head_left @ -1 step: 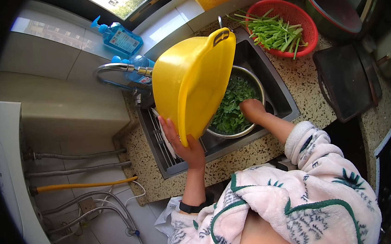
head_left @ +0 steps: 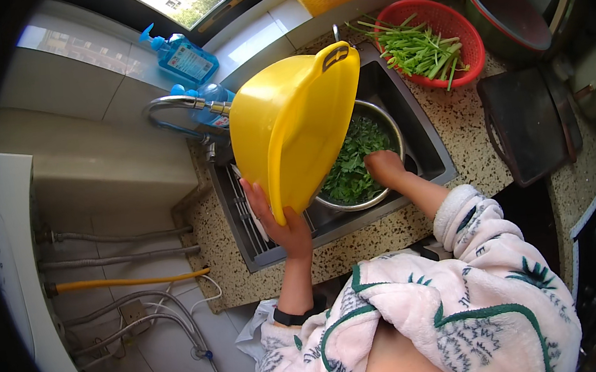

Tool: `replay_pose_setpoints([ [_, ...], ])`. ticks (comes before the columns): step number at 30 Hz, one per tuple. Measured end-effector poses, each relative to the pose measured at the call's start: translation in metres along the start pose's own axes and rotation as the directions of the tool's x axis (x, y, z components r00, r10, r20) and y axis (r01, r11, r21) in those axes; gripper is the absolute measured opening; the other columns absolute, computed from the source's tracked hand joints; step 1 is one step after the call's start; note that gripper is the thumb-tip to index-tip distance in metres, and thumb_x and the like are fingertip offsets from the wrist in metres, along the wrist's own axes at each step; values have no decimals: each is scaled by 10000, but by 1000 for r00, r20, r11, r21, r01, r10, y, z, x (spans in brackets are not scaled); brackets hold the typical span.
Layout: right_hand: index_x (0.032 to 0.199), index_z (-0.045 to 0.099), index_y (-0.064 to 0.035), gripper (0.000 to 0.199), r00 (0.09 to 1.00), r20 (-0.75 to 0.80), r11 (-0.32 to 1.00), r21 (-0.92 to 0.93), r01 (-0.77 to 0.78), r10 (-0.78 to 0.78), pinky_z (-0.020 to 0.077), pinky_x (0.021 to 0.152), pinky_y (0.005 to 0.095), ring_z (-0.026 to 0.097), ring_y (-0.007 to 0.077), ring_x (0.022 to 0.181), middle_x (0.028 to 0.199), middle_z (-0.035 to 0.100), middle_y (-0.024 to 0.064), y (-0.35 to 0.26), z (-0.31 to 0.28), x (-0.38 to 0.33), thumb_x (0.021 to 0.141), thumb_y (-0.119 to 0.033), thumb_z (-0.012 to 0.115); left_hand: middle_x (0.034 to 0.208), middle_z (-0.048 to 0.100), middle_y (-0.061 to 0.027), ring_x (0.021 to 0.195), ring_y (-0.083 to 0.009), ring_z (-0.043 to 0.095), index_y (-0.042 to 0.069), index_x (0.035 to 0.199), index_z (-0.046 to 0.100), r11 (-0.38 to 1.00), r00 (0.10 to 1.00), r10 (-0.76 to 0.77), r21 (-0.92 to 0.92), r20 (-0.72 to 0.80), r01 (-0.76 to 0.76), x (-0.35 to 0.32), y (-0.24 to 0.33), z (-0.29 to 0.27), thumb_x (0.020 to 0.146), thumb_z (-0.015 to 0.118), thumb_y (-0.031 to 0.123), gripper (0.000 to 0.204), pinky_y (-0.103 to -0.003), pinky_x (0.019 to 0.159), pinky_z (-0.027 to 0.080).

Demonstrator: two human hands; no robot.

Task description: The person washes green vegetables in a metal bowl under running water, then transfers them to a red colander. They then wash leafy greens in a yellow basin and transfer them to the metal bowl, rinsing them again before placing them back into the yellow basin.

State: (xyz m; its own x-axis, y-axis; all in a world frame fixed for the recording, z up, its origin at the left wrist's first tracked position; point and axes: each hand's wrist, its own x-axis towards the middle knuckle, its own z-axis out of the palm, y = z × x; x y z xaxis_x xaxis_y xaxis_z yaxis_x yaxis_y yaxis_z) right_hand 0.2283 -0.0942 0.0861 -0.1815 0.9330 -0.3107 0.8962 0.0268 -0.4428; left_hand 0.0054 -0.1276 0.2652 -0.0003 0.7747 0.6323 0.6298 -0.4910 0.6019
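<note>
"What's biggest?"
"The sink, below the left hand and right hand."
"Next?"
"The yellow basin, tilted, gripped in the half-open left hand."
"Then?"
"The metal bowl, under the right hand, curled over its leafy greens. Holding any? Can't tell."

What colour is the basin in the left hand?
The basin is yellow; the head view shows it best.

no readable text | blue pump bottle | label: print too small
</note>
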Motion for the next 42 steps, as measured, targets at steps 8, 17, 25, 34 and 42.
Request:
replay_pose_setpoints([
  [8,818,689,-102,299,960,-272,998,-1,67,-65,421,791,457,577,304,907,888,642,108,3,11,-11,822,-295,461,1269,466,-169,1150,-268,470,-35,1252,406,927,907,-368,-153,-205,342,-59,-8,-57,886,540,183,447,-357,972,359],
  [17,970,677,-110,259,1000,-29,998,67,13,-11,475,791,450,594,342,913,983,623,140,0,19,-3,764,-122,520,1197,474,-123,1069,-227,490,-43,1219,387,760,513,-650,-463,-561,456,-93,20,-120,770,477,-28,458,-327,932,386],
  [25,794,694,-117,170,999,-11,994,106,39,-38,486,709,405,618,316,808,820,652,122,-4,17,3,740,-75,539,1229,449,-118,1118,-290,474,71,1292,342,475,165,-879,-789,-448,390,-118,-8,-151,701,465,-48,616,-440,896,444],
  [34,891,700,-154,184,1000,21,996,85,13,-14,491,743,408,620,316,844,878,663,114,4,9,11,775,-120,560,1185,462,-128,1027,-329,527,121,1234,393,123,-3,-992,-953,-129,278,-126,-101,-144,686,483,-29,575,-520,764,508],
  [42,914,700,-134,204,979,188,989,138,53,-79,489,748,394,626,303,847,888,663,123,22,17,25,753,-82,586,1230,450,-149,1076,-335,511,105,1283,366,115,-3,-993,-968,-119,224,-113,-135,-129,815,538,100,499,-512,792,514],
])
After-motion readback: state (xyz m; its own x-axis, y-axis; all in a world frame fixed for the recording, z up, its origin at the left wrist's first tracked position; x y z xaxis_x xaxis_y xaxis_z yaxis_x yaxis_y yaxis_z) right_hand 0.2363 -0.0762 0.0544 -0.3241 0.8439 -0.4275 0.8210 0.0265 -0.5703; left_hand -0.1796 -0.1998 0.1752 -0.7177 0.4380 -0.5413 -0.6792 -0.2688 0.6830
